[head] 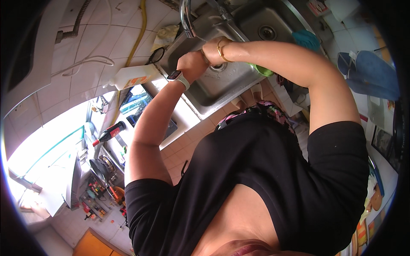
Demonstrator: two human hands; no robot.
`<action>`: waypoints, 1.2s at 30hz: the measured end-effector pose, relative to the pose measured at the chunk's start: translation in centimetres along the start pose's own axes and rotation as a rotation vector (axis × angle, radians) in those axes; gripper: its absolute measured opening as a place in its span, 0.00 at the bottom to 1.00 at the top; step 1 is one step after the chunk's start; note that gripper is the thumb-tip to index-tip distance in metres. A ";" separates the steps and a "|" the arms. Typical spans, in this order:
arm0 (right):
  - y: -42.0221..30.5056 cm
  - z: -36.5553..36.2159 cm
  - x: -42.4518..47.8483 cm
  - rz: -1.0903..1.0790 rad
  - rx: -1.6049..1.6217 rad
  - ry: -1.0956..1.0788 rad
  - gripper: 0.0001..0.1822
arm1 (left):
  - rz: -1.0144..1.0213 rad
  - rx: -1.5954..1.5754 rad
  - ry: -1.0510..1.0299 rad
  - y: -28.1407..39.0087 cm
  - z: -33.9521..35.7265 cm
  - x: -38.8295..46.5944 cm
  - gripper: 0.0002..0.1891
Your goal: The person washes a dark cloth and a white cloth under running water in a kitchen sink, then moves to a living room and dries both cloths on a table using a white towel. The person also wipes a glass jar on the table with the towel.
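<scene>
Over the stainless steel sink basin (209,92), my two hands meet just below the tip of the chrome faucet (186,19). My left hand (193,64) wears a watch with a pale strap (179,78) at the wrist, and its fingers are curled. Against it presses my right hand (213,51), also curled, with a gold bracelet (221,49) above it. A thin trickle of water seems to run from the faucet towards the right hand. Whatever may be between the hands is hidden. Part of the drain (219,67) shows beneath them.
A second basin (246,19) adjoins at the upper right, with a teal cloth (306,40) over its edge. Something green (264,70) lies by the right forearm. A white plastic jug (133,76) and a dark bottle (110,132) stand left. A yellow hose (137,35) runs along the tiled wall.
</scene>
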State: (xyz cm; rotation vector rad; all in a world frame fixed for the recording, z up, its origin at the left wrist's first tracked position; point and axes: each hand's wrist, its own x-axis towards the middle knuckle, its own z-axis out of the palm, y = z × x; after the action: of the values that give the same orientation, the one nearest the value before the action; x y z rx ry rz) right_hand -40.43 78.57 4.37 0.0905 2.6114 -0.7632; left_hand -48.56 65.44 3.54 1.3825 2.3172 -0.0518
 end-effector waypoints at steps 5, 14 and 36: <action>-0.4 -0.3 0.4 -0.037 -0.190 0.053 0.14 | -0.001 -0.183 -0.025 0.2 -0.6 -0.2 0.18; 1.6 2.2 2.0 -0.255 -0.313 0.278 0.09 | 0.065 -0.575 -0.116 -1.5 2.0 1.0 0.18; 16.5 15.2 -16.1 0.407 -0.102 0.763 0.22 | -0.452 -1.526 0.029 0.0 10.9 -6.0 0.19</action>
State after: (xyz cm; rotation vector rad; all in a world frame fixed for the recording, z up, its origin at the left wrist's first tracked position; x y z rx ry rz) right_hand -17.22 85.36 -8.92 1.0287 3.1450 -0.5021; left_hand -42.30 57.72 -4.00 0.0723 1.7146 1.2739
